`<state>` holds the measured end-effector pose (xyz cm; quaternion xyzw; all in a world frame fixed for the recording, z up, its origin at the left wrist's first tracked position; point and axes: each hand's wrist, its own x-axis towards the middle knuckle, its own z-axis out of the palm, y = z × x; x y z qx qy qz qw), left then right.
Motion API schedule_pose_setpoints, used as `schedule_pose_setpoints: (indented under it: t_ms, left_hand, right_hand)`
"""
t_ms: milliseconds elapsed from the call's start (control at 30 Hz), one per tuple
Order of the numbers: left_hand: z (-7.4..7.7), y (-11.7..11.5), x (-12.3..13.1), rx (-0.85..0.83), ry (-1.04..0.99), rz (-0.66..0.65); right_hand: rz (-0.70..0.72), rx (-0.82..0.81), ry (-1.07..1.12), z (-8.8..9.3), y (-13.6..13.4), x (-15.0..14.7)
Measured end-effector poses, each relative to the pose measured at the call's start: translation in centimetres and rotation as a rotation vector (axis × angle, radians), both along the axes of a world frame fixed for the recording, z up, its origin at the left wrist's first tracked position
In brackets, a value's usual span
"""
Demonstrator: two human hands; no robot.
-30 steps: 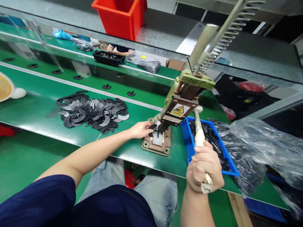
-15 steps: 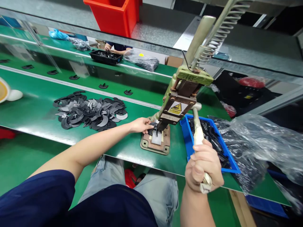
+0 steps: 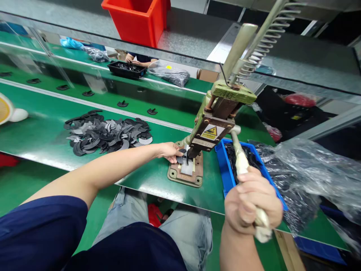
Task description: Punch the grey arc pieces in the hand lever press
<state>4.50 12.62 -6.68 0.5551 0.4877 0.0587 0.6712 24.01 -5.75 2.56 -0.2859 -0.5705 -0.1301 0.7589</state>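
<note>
A green hand press (image 3: 210,126) with a warning label stands on the bench in front of me. Under its ram, my left hand (image 3: 170,151) pinches a black curved plastic piece (image 3: 181,159) over the metal plate on the press base (image 3: 176,175). My right hand (image 3: 254,203) is wrapped around the tape-covered press lever (image 3: 241,158), to the right of the press. A heap of dark crescent-shaped pieces (image 3: 107,133) lies left of my left hand. Beyond the lever sits a blue tray (image 3: 225,171) of black parts, partly hidden by my right hand.
Black parts lie spaced along the green conveyor (image 3: 107,99) behind the bench. Clear plastic bags (image 3: 316,162) crowd the right side. Overhead, a metal shelf (image 3: 186,34) carries a red bin (image 3: 138,22). Across the line, a person's hands (image 3: 134,60) are near a black tray (image 3: 126,70).
My right hand has moved slightly right, swinging the lever's grip end the same way. The left hand stays at the press with the curved piece.
</note>
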Motion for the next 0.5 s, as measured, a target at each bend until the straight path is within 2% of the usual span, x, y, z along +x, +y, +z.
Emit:
schedule_pose_setpoints:
  t_ms: [67, 167, 233, 267, 333, 367, 400, 500]
  left_hand:
    - [0.0, -0.4, 0.1, -0.012, -0.021, 0.019]
    - [-0.1, -1.3, 0.1, 0.023, -0.070, 0.061]
    - [0.0, -1.9, -0.2, 0.061, -0.119, 0.095]
    - [0.1, -2.3, -0.4, 0.081, -0.153, 0.105]
    - [0.5, -3.1, -1.3, 0.115, -0.234, 0.099]
    - [0.9, -3.6, -1.8, 0.130, -0.275, 0.085]
    - [1.3, -4.2, -2.4, 0.144, -0.311, 0.066]
    - [2.7, -6.1, -4.0, 0.169, -0.386, 0.009]
  right_hand:
    - [0.048, 0.020, 0.038, 3.4, 1.1, 0.1]
    - [0.148, -0.091, 0.046, 8.5, 2.7, 0.6]
    - [0.210, -0.169, 0.036, 9.9, 3.3, 1.0]
    - [0.205, -0.171, 0.061, 9.5, 3.5, 1.3]
    - [0.098, -0.148, 0.151, 6.6, 3.3, 1.7]
    - [0.007, -0.155, 0.192, 4.4, 3.1, 1.8]
    - [-0.075, -0.243, 0.190, 1.8, 2.7, 1.7]
    - [0.014, -0.582, 0.104, -5.5, 1.4, 0.5]
